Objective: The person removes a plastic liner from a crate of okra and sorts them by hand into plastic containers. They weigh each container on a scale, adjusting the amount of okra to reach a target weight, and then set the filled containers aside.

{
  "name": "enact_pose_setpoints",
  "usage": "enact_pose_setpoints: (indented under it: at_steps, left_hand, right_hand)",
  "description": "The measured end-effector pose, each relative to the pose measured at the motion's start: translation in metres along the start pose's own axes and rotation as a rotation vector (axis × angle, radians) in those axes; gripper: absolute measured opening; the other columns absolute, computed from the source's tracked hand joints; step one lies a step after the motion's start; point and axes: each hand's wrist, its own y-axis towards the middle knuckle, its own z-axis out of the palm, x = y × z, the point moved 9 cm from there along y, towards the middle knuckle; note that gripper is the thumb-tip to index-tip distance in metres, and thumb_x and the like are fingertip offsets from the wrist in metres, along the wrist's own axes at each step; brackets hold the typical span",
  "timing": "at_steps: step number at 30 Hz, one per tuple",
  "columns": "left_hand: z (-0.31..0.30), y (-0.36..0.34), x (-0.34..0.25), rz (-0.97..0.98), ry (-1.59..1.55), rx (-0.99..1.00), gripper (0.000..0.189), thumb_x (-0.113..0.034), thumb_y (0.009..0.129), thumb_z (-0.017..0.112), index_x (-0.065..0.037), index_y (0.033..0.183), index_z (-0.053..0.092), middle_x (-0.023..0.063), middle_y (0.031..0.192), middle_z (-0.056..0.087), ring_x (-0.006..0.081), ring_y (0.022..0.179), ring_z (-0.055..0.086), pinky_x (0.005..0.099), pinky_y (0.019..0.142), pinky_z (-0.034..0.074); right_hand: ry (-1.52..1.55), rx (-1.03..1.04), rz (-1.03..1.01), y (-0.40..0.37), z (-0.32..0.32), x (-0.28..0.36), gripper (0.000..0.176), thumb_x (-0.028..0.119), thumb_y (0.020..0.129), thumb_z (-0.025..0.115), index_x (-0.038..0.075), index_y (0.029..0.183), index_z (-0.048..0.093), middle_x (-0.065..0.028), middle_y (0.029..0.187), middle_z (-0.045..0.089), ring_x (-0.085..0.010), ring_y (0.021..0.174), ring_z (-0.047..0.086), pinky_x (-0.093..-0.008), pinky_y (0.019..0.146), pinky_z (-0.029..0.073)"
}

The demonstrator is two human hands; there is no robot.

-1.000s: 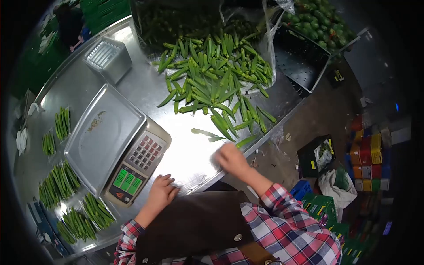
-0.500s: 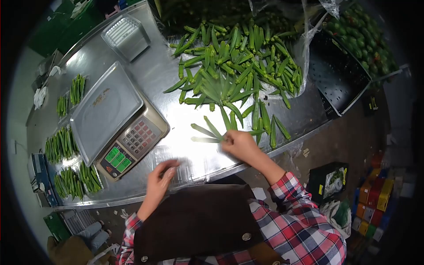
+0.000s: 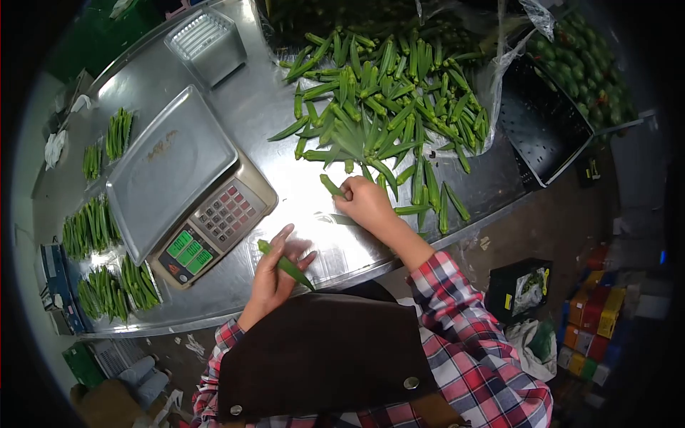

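My left hand [image 3: 270, 285] is near the table's front edge with a green okra pod [image 3: 291, 269] held slantwise between thumb and palm, its fingers partly spread. My right hand [image 3: 367, 203] pinches another okra pod [image 3: 330, 185], whose stem end points up and left. Beneath both hands is what looks like a clear plastic tray [image 3: 325, 246], hard to make out in the glare. Just beyond my right hand spreads a large heap of loose okra [image 3: 385, 107], with a few pods lying close to my wrist.
A scale [image 3: 175, 167] with a bare metal pan stands on the steel table [image 3: 250, 93] at left. Past it lie several packed rows of okra [image 3: 93, 225]. A stack of clear trays [image 3: 207, 46] sits at the back. A black crate [image 3: 546, 121] is at the right.
One okra pod is now in my left hand, which was empty. My right hand has moved slightly up and left, and fewer pods show in it than before.
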Motion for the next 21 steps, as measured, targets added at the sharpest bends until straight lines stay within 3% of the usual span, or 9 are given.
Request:
enact_pose_setpoints:
  at_steps: [2,4,5,8,12,16,18,20,21]
  left_hand:
    - [0.005,0.002,0.007,-0.043,-0.050,0.011,0.044,-0.025,0.088,0.053,-0.008,0.126,0.039,0.0061,0.092,0.050,0.0183,0.090,0.048,0.0407,0.093,0.036]
    - [0.007,0.010,0.016,-0.118,-0.135,0.165,0.046,-0.028,0.088,0.052,-0.011,0.128,0.038,0.0112,0.116,0.054,0.0250,0.116,0.046,0.0451,0.102,0.031]
    - [-0.001,0.009,0.018,-0.114,-0.134,0.100,0.038,-0.026,0.088,0.053,-0.011,0.122,0.044,0.0088,0.106,0.057,0.0245,0.106,0.051,0.0433,0.096,0.037]
    - [-0.020,0.006,0.013,-0.102,-0.146,0.088,0.030,-0.022,0.087,0.054,-0.009,0.113,0.048,0.0061,0.092,0.055,0.0196,0.090,0.053,0.0410,0.088,0.041]
    - [-0.028,0.005,0.009,-0.098,-0.083,0.095,0.014,-0.019,0.086,0.055,-0.011,0.098,0.053,0.0065,0.094,0.057,0.0205,0.091,0.054,0.0390,0.086,0.043]
    - [-0.001,0.004,0.008,-0.066,-0.119,-0.030,0.037,-0.019,0.086,0.055,-0.010,0.120,0.044,0.0096,0.099,0.058,0.0221,0.098,0.054,0.0385,0.087,0.042]
    - [0.003,0.008,0.016,-0.113,-0.143,-0.013,0.044,-0.018,0.085,0.056,-0.010,0.125,0.039,0.0098,0.097,0.057,0.0214,0.095,0.054,0.0392,0.087,0.042]
    - [0.002,0.012,0.020,-0.141,-0.139,0.027,0.048,-0.017,0.085,0.057,-0.009,0.127,0.037,0.0096,0.095,0.057,0.0207,0.092,0.055,0.0399,0.087,0.042]
    - [-0.004,0.014,0.019,-0.145,-0.122,0.060,0.048,-0.016,0.084,0.057,-0.009,0.127,0.037,0.0092,0.093,0.056,0.0202,0.090,0.055,0.0403,0.086,0.043]
  right_hand:
    - [0.272,0.189,-0.094,-0.019,0.001,0.034,0.023,0.026,0.074,0.065,0.004,0.079,0.061,-0.0123,0.074,0.061,-0.0286,0.064,0.060,-0.0358,0.060,0.047]
    - [0.269,0.148,-0.242,-0.030,-0.001,0.048,0.024,0.027,0.074,0.066,0.004,0.077,0.061,-0.0115,0.072,0.061,-0.0275,0.064,0.059,-0.0350,0.059,0.047]
    - [0.215,0.172,-0.014,-0.029,0.001,0.031,0.021,0.022,0.075,0.064,0.002,0.077,0.059,-0.0127,0.075,0.059,-0.0294,0.070,0.059,-0.0365,0.060,0.048]
    - [-0.226,0.037,-0.013,-0.034,0.015,0.000,0.017,0.017,0.074,0.061,0.002,0.078,0.055,-0.0139,0.078,0.055,-0.0319,0.070,0.059,-0.0398,0.060,0.049]
    - [-0.252,0.020,-0.003,-0.033,0.026,-0.003,0.015,0.014,0.072,0.060,0.002,0.077,0.053,-0.0147,0.078,0.053,-0.0337,0.064,0.059,-0.0433,0.059,0.049]
    - [0.140,-0.058,-0.102,-0.051,-0.005,0.029,0.020,0.022,0.075,0.063,0.004,0.082,0.056,-0.0124,0.082,0.058,-0.0302,0.069,0.061,-0.0384,0.061,0.048]
    - [0.285,0.161,-0.115,-0.062,0.004,0.053,0.024,0.028,0.077,0.065,0.005,0.080,0.058,-0.0116,0.081,0.059,-0.0305,0.072,0.061,-0.0369,0.064,0.048]
    - [0.061,-0.021,-0.186,-0.059,0.013,0.018,0.014,0.021,0.077,0.060,0.007,0.079,0.059,-0.0096,0.078,0.058,-0.0279,0.072,0.058,-0.0380,0.062,0.048]
    - [-0.053,-0.193,-0.035,-0.057,-0.022,0.001,0.014,0.018,0.076,0.061,0.006,0.082,0.058,-0.0117,0.078,0.057,-0.0304,0.072,0.059,-0.0400,0.063,0.048]
